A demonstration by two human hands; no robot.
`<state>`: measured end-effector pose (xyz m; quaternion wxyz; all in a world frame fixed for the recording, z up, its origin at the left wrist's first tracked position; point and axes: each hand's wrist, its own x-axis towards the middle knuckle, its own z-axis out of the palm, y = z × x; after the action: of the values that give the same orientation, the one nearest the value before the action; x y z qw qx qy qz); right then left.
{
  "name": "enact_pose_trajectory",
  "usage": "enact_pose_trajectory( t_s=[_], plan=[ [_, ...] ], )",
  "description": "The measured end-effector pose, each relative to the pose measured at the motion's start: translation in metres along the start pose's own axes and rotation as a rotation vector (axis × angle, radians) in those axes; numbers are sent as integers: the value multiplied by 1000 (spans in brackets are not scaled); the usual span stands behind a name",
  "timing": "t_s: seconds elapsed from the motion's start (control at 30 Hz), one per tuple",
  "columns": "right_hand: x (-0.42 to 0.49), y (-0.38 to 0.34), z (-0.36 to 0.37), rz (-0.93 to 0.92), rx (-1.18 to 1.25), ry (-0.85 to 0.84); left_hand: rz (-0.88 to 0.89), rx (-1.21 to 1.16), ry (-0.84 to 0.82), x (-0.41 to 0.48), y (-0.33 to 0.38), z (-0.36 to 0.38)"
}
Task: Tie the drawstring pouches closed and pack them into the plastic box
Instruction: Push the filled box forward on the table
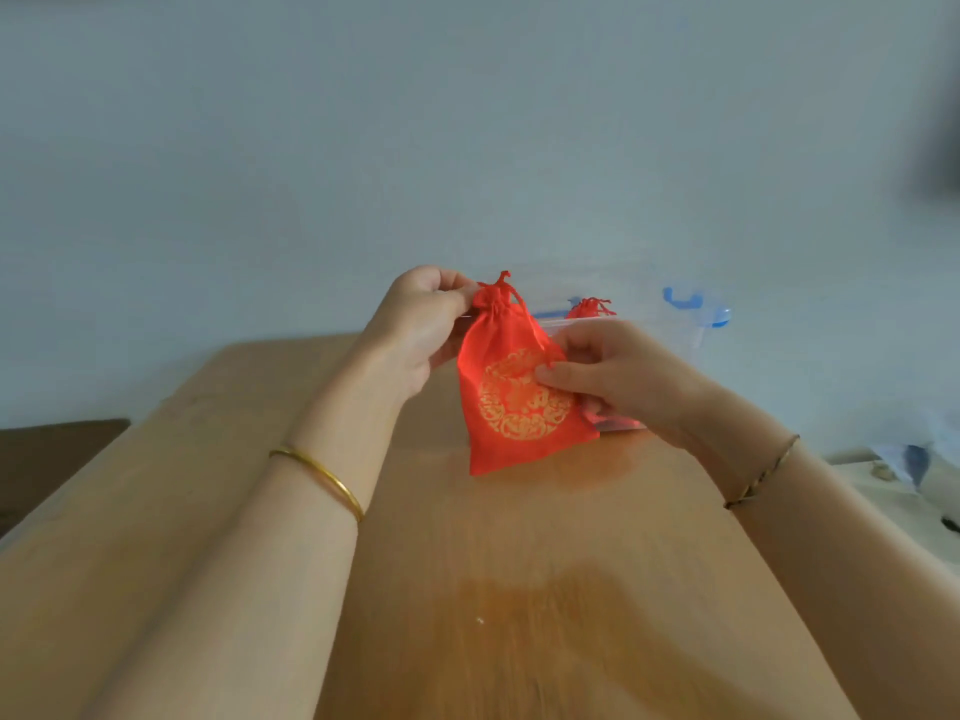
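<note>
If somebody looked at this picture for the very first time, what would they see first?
The bright red pouch with the round gold pattern, held up in the middle above the wooden table. The left hand pinches its gathered top and the right hand grips its side. Just behind them sits a clear plastic box with blue clips, a second red pouch poking out.

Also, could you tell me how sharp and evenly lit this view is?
Head view: soft, even light, no glare; the red fabric pouch with gold emblem is fairly sharp; the clear plastic box with blue clips behind looks hazy; the wooden table splays from wide-angle distortion; right edge blurred.
</note>
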<state>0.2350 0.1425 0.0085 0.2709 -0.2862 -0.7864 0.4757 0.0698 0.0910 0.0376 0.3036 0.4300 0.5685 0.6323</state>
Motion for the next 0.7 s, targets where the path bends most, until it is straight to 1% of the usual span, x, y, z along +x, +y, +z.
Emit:
enact_pose_trajectory(
  t_s=[0.1,0.23,0.3,0.37,0.4,0.43,0.47,0.53,0.6,0.7],
  plan=[
    [11,-10,-28,14,-38,126,4,15,-18,22,14,8],
    [50,-19,-78,85,-5,316,77,216,68,66,27,14],
    [72,-17,-91,153,-85,324,128,360,109,91,24,16],
    [91,-11,-96,241,-330,233,181,588,105,120,17,18],
    [97,-8,-95,278,-467,198,194,720,85,133,13,18],
    [102,-6,-93,289,-554,200,207,836,61,144,9,18],
    [108,-2,-94,284,-591,226,220,929,23,155,6,19],
    [117,0,-101,257,-598,304,235,1092,-69,174,-1,24],
    [120,-1,-105,225,-602,353,200,1245,-159,189,-7,29],
    [123,4,-112,190,-626,385,161,1364,-259,207,-16,34]
  ],
)
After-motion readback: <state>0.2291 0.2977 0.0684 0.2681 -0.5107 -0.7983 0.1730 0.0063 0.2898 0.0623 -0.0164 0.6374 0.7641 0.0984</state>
